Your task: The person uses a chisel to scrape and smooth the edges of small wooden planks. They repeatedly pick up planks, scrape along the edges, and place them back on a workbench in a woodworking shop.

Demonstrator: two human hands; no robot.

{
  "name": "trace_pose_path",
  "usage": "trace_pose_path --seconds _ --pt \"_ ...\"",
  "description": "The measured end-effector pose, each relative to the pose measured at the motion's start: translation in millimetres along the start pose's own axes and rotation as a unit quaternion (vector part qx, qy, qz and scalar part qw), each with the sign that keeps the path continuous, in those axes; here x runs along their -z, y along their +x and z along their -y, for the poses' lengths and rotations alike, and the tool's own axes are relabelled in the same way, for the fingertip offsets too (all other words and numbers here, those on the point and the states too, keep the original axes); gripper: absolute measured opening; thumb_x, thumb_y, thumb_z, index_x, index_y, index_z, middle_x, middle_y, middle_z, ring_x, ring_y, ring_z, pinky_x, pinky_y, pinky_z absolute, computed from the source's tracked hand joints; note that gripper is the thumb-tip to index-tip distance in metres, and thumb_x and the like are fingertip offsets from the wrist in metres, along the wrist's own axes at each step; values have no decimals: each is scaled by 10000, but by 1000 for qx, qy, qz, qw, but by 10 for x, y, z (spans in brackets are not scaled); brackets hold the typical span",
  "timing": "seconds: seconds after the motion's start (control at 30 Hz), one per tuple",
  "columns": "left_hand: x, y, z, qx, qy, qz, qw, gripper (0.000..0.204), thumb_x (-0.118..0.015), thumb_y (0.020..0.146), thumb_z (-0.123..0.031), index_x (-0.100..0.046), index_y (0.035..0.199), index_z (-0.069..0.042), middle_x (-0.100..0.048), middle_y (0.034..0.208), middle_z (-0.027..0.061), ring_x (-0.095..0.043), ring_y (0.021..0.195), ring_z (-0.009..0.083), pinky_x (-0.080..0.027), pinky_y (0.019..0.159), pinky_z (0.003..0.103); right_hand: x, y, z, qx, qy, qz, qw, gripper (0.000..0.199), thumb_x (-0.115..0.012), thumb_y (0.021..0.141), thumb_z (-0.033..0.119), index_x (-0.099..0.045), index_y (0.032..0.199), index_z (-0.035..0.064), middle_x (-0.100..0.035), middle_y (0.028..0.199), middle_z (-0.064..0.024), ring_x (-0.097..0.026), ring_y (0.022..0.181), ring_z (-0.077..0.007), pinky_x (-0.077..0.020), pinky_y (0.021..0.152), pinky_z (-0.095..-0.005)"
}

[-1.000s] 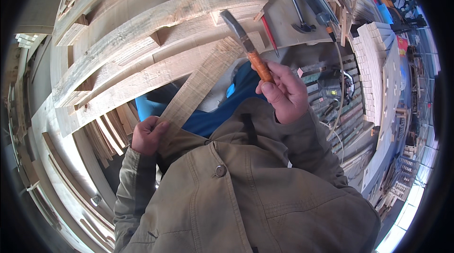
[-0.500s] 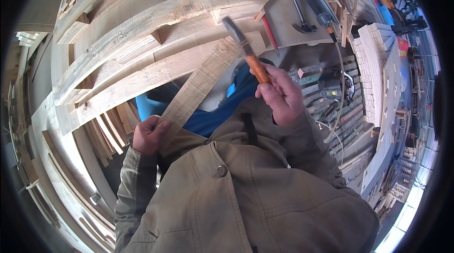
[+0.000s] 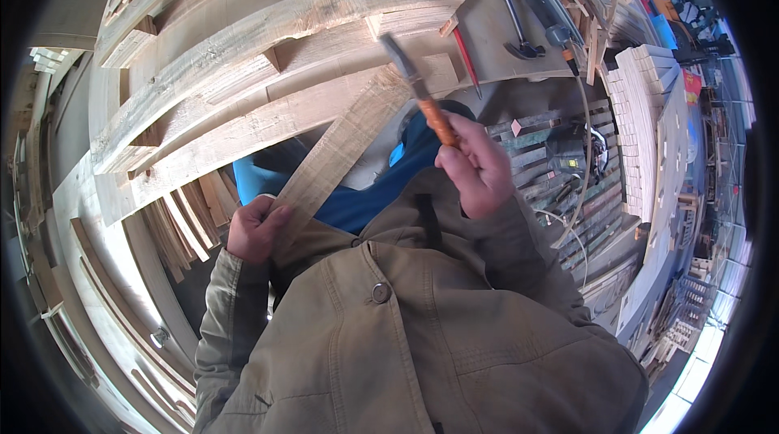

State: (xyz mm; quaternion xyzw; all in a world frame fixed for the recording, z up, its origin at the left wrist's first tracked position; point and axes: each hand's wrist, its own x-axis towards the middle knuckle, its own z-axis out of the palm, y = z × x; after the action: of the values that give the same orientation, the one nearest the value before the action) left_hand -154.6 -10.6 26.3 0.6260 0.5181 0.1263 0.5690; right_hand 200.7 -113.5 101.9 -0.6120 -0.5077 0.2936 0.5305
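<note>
My left hand point(image 3: 256, 229) is closed around the near end of a flat wooden board point(image 3: 345, 146). From there the board slants up and away to the right, its far end at the edge of a wooden pallet-like frame point(image 3: 284, 24). Closed on the orange handle of a hammer point(image 3: 436, 119), my right hand point(image 3: 485, 166) is raised to the right of the board. The dark hammer head lies in line with the board's far end; whether it touches the wood I cannot tell.
A thin red tool point(image 3: 467, 64), a dark claw-ended bar point(image 3: 511, 12) and a corded power tool point(image 3: 553, 32) lie on the bench at the far right. Stacked pale wood point(image 3: 637, 117) stands right of a slatted surface point(image 3: 540, 162). Loose slats point(image 3: 182, 223) are at left.
My right hand and the hammer have shifted slightly to the left, and the hammer head sits a little lower. My left hand and the board stay nearly in place.
</note>
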Motion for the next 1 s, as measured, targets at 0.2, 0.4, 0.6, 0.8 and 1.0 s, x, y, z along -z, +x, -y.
trace_pose_path --seconds 0.2,0.4,0.6,0.8,1.0 --pt "-2 -46 -41 -4 22 -6 1000 292 -753 982 -270 -713 913 11 -640 752 -22 -532 730 61 -473 646 285 70 -33 46 -147 54 46 987 414 -606 1058 145 -562 1441 -6 -708 1211 -95 -594 786 -74 -464 649 -212" --pt "-14 21 5 -6 -11 3 1000 311 -766 970 -289 -701 891 5 -616 728 -16 -516 720 55 -466 638 289 175 -45 156 47 68 24 996 445 -529 1068 84 -462 1488 -47 -659 1357 -170 -600 872 -84 -484 702 -235" --pt "-19 7 65 -10 -7 -8 1000 329 -776 962 -307 -699 882 2 -597 707 -16 -507 708 54 -461 622 294 -100 -55 -166 -250 44 -3 967 338 -646 1050 146 -615 1332 -38 -662 906 -39 -561 742 -63 -486 692 -226" --pt "7 39 20 5 28 6 1000 349 -773 970 -324 -698 886 6 -595 707 -20 -503 707 54 -456 618 291 158 -19 71 -22 50 0 998 399 -587 1066 118 -530 1424 -50 -678 1217 -130 -595 814 -77 -470 679 -215" --pt "-16 20 32 -7 18 7 1000 351 -777 970 -330 -700 907 7 -602 717 -21 -506 712 51 -455 618 281 -45 -8 -169 -60 -13 18 998 303 -649 1038 109 -626 1306 -31 -658 903 -48 -556 741 -75 -483 682 -251"
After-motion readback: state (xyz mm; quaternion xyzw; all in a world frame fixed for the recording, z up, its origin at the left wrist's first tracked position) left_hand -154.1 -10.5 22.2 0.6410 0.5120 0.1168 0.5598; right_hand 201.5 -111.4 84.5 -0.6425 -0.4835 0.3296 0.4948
